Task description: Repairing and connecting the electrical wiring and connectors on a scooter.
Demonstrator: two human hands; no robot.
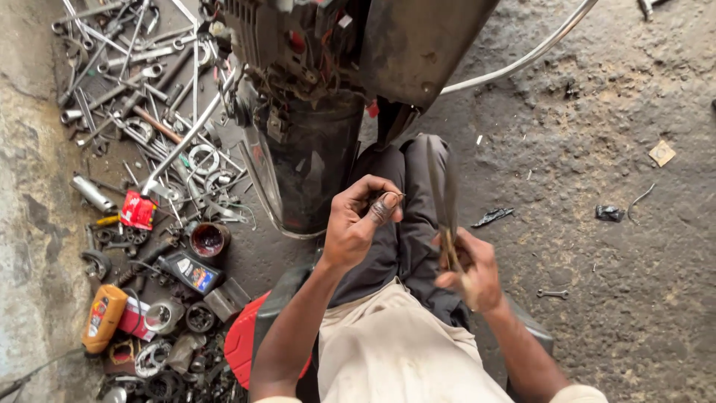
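Two hands work over the lap, below a stripped scooter body

The dark scooter body [313,149] stands against the knees, with spanners [127,82] heaped on the floor beside it. The right hand [470,272] has its fingers wrapped tight on a long, thin, blurred tool [446,201], perhaps pliers. The left hand [358,220], just beside it, has its fingers curled together, pinching a small grey part [384,207]

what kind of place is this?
Likely a small roadside motorbike repair spot. Loose wrenches lie heaped on the dirty concrete floor, oil bottles beside them, and a stripped engine with exposed wiring in front of the seated person.
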